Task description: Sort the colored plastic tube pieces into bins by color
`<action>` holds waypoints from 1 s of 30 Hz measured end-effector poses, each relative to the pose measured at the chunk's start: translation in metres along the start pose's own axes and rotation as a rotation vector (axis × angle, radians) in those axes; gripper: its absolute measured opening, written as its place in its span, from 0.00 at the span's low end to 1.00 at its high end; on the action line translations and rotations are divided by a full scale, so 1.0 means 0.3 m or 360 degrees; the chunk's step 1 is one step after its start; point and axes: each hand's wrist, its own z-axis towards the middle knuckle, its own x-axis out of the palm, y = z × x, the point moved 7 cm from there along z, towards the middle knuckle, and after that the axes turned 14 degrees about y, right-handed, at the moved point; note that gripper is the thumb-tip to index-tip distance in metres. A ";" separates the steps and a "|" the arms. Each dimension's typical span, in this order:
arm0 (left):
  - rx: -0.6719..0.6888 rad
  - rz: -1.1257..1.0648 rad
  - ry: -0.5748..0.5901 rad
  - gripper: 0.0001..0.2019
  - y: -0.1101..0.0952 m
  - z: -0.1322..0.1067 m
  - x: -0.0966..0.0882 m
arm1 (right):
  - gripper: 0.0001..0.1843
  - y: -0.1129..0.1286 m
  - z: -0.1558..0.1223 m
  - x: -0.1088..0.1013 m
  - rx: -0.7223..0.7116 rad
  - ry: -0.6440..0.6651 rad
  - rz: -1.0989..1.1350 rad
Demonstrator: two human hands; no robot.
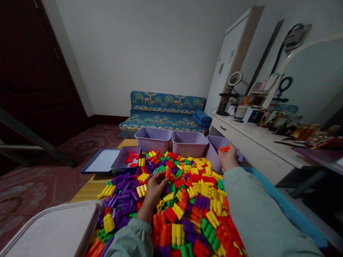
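My left hand (155, 186) is over the middle of a wide heap of plastic building blocks (177, 233), pinching an orange block (168, 172) between thumb and fingertips. To the right, my right hand (228, 157) is at the rightmost lilac bin (213, 157), its fingers closed around one or more orange blocks (224, 148) above the opening. The heap mixes yellow, purple, green, red and orange blocks, many of them tube-shaped and joined side by side. How many blocks my right hand holds is hard to make out.
Two more lilac bins (152, 140) (189, 143) stand behind the heap. A shallow lilac tray (123, 166) with several red blocks sits at left, beside a blue-rimmed board (99, 161). A white lid (53, 228) lies front left. A blue tub edge (284, 203) runs along the right.
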 end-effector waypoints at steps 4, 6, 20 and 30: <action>-0.0019 -0.0044 -0.0007 0.25 -0.004 -0.002 0.003 | 0.06 -0.001 -0.013 0.012 -0.0026 0.0066 -0.0012; -0.0009 -0.0048 0.0005 0.25 -0.009 -0.003 0.006 | 0.05 -0.023 -0.046 0.034 -0.0039 0.0158 -0.0017; 0.0085 0.0241 -0.0068 0.29 -0.018 0.004 -0.006 | 0.25 -0.528 -0.603 0.144 -0.0062 0.1746 -0.1548; 0.0024 0.0159 -0.0150 0.26 0.030 0.008 -0.031 | 0.21 -0.395 -0.581 0.127 -0.0256 0.1748 -0.2717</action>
